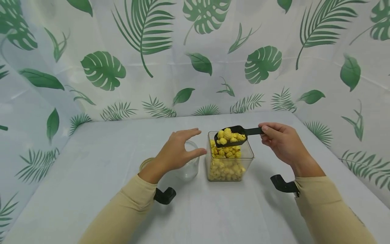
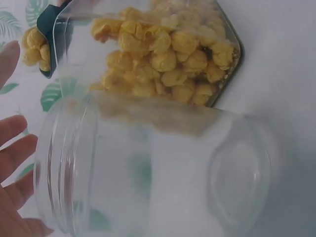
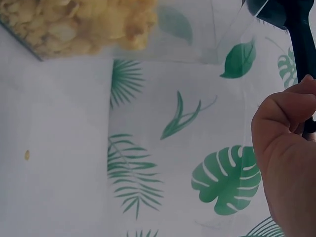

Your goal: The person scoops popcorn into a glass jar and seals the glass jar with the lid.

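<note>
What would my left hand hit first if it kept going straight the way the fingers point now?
Probably the square container of popcorn. The left hand hovers open over the clear jar, fingers aimed right toward that container's near wall. Depth is unclear, so it might pass just above the rim.

Scoop: black plastic, smooth, semi-matt, showing faint sheen on handle.
Square container: clear rigid plastic, glossy, walls reflecting light.
Popcorn: yellow, rough, knobbly, dry-looking, matt.
Jar: transparent, glass or plastic not telling apart; glossy, smooth, threaded ridges running round neck.
Table: covering pale grey, matt, cloth-like, lying smooth.
Backdrop: thin sheet, leaf print, showing creases, slight sheen.
Sleeves: beige knit cloth, matt, soft.
</note>
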`<state>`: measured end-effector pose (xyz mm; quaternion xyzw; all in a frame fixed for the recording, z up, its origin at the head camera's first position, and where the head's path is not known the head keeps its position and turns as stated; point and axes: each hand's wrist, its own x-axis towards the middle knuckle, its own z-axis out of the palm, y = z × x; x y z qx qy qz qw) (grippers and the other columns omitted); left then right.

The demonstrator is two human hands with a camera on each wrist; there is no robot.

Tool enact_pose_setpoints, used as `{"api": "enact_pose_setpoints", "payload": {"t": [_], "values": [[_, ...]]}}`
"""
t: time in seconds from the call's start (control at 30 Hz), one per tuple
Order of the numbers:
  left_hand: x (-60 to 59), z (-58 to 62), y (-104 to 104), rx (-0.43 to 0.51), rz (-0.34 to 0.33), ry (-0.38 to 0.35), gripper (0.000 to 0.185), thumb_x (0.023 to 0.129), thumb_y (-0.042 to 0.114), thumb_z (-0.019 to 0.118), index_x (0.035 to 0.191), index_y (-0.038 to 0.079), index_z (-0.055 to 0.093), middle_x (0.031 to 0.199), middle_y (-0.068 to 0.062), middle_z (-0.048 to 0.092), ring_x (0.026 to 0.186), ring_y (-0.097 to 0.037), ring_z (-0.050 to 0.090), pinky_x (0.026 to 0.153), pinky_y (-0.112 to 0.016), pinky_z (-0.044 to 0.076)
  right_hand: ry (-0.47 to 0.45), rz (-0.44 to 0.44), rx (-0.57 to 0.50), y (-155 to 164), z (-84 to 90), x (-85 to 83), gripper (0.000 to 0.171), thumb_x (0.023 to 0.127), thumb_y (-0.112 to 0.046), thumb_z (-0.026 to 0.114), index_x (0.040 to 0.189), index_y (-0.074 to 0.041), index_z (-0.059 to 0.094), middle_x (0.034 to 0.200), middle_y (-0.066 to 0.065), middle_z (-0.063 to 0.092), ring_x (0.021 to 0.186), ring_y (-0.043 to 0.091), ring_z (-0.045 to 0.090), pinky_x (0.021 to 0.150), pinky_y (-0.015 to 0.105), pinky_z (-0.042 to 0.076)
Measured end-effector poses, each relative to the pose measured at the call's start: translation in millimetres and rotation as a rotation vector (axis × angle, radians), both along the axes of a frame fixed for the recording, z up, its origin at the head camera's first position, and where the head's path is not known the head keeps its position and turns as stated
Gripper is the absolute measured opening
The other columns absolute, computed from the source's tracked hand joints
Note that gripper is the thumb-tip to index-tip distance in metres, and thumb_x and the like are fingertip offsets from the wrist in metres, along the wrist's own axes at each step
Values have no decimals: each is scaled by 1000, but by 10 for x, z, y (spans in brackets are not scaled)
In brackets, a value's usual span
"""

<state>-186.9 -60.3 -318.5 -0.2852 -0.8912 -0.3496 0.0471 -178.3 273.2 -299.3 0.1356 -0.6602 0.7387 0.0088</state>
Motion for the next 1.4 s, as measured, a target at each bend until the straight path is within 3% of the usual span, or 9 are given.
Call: {"api": "enact_pose_setpoints", "payload": {"t": [0.17, 0.3, 0.47, 0.73, 0.87, 1.03, 1.4], "values": [[0, -60, -120, 41, 28, -13, 75, 89, 41, 76, 149, 8, 47, 151, -9, 46, 141, -28, 40, 113, -47, 34, 19, 4, 1, -108, 40, -1, 21, 103, -4, 55, 101, -10, 75, 86, 2, 63, 77, 11, 58, 74, 20, 53], [5, -96, -214, 44, 53, -33, 81, 87, 41, 79, 151, 5, 44, 153, -11, 44, 142, -28, 38, 113, -47, 34, 38, -5, 19, -180, 56, -2, 21, 103, -6, 55, 101, -13, 75, 87, 1, 63, 77, 11, 58, 74, 20, 53], [24, -150, -303, 50, 98, -110, 88, 81, 43, 84, 151, 7, 43, 153, -10, 43, 142, -29, 37, 112, -50, 34, 49, 9, 55, -266, 78, -16, 19, 103, -6, 55, 102, -12, 73, 89, 1, 61, 78, 10, 58, 74, 19, 53], [18, -286, -342, 81, 115, -197, 96, 75, 41, 89, 151, 8, 42, 152, -10, 44, 141, -29, 39, 111, -52, 35, 4, 0, 127, -430, 133, -13, 16, 103, -8, 55, 104, -11, 71, 90, 0, 61, 78, 10, 57, 74, 21, 52], [9, -352, -328, 74, 145, -227, 96, 74, 40, 89, 151, 6, 43, 150, -11, 46, 139, -29, 41, 111, -51, 36, -7, -7, 205, -514, 161, -13, 17, 104, -9, 54, 112, -2, 67, 90, 0, 60, 80, 11, 55, 73, 21, 51], [2, -411, -331, 73, 158, -225, 93, 75, 41, 88, 150, 6, 44, 149, -11, 48, 139, -30, 41, 111, -50, 36, -6, -12, 285, -618, 163, -25, 32, 105, -10, 53, 124, 15, 55, 91, 0, 58, 80, 12, 53, 73, 22, 49], [18, -400, -320, 66, 164, -230, 95, 75, 46, 87, 150, 6, 44, 149, -10, 48, 139, -28, 41, 111, -49, 35, 11, -32, 454, -715, 172, -52, 38, 105, -15, 54, 127, 15, 56, 91, 7, 59, 83, 17, 54, 77, 23, 51]]}}
